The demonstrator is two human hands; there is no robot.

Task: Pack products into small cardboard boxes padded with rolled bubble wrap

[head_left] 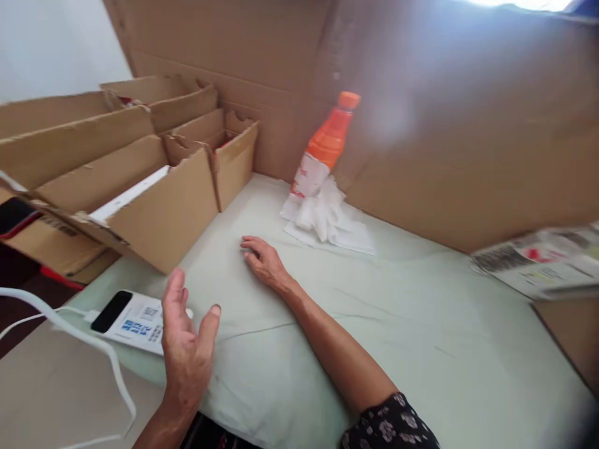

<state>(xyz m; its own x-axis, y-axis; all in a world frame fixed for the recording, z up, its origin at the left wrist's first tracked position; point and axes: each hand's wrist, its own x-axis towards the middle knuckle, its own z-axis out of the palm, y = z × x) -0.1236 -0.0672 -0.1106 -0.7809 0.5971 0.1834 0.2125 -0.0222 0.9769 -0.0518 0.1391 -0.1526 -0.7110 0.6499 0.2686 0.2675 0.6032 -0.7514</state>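
My left hand point(187, 337) is raised over the near left edge of the table, thumb and fingers apart, with nothing in it. Behind it lies a white power bank point(133, 323) with a dark end and blue print, partly covered by the hand; a white cable plugs into its left end. Resting on the pale green cloth point(262, 324), my right hand point(266, 259) has its fingers loosely stretched toward the cardboard boxes and holds nothing. Beyond it stands an orange bottle point(322, 146) with a white label, beside crumpled white tissue point(325, 212).
Open cardboard boxes point(182, 206) crowd the left side, one with a white item point(128, 194) inside. Tall cardboard point(449, 162) walls the back. A plastic-wrapped printed pack point(543, 262) lies at the right. A thick white cable point(112, 362) curves at lower left.
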